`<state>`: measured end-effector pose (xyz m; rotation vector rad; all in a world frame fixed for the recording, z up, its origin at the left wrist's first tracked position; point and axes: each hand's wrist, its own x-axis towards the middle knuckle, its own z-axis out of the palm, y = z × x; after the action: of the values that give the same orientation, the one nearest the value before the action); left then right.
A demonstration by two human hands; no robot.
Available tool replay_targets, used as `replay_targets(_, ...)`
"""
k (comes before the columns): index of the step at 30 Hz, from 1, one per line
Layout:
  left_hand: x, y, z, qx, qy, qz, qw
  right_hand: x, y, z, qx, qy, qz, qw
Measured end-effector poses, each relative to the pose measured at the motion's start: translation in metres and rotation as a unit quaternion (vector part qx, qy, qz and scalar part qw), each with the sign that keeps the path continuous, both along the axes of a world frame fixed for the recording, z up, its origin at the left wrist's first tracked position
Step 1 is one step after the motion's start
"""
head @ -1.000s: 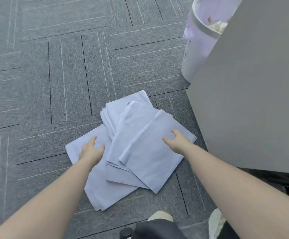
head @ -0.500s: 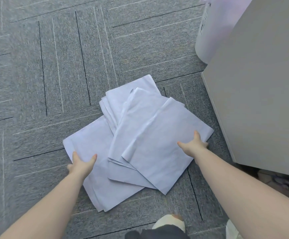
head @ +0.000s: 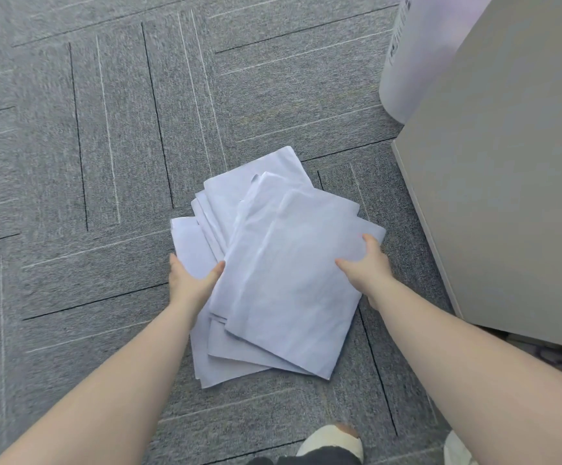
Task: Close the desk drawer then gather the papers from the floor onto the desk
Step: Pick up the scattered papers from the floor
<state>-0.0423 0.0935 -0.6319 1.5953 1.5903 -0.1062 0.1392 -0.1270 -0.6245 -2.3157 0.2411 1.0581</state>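
Several white papers lie in a loose, overlapping pile on the grey carpet. My left hand presses against the pile's left side, thumb on top of the sheets and fingers under or beside them. My right hand holds the pile's right edge, thumb on the top sheet and fingers curled around the edge. The grey side panel of the desk rises at the right. No drawer shows in this view.
A white waste bin stands at the top right, just behind the desk's corner. Grey carpet tiles stretch to the left and ahead. My light shoes show at the bottom edge.
Both hands have pushed inward, sliding the spread sheets together into a narrower pile. The left hand moved right, and the pile now sits between both hands.
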Motion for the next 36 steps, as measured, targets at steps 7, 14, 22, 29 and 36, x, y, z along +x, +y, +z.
replay_targets(7, 0.033, -0.011, 0.004, -0.076, -0.046, -0.016, 0.996, 0.0, 0.02, 0.007, 0.126, 0.064, 0.063, 0.988)
replay_targets(14, 0.052, -0.026, -0.01, -0.138, -0.079, -0.046, 0.986, -0.001, 0.019, 0.003, 0.132, 0.1, 0.094, 0.982)
replay_targets(22, 0.064, -0.01, 0.029, -0.239, -0.162, -0.038, 0.956, 0.018, 0.002, 0.025, 0.121, 0.031, 0.003, 0.992)
replay_targets(29, 0.088, 0.032, 0.098, -0.268, -0.227, -0.061, 0.934, 0.054, 0.02, 0.082, 0.233, 0.067, -0.059, 0.968)
replay_targets(36, 0.107, 0.062, 0.18, -0.258, -0.301, -0.079, 0.915, 0.073, 0.045, 0.148, 0.312, 0.0, -0.048, 0.949)
